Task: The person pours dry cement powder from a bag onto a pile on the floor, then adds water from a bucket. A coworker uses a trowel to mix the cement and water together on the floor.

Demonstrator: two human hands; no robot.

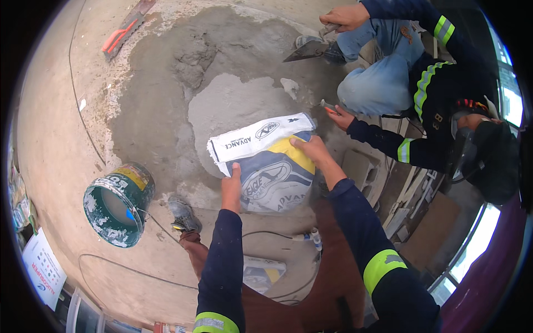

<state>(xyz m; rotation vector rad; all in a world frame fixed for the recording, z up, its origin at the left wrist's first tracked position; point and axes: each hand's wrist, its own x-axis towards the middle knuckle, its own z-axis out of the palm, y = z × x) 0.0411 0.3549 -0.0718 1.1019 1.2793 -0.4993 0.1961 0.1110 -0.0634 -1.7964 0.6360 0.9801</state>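
Between my hands is a cement bag (277, 172) in white, grey and yellow, tilted with its white end toward the floor. Thumb uppermost, my left hand (231, 187) grips its left side. My right hand (312, 151) is closed on its right side, near the yellow part. Fingers under the bag are hidden. Dry grey powder (239, 105) lies heaped just past the bag's white end. Around the powder spreads wet grey mortar (150, 100), with a lumpy mound at the far side.
A co-worker crouches at the right with a pointed trowel (306, 51) and an orange-handled tool (328, 107). A green bucket (145, 186) lies tilted at left; a notched trowel (123, 38) rests far left. Another bag (261, 273) and a cable (133, 268) are near me.
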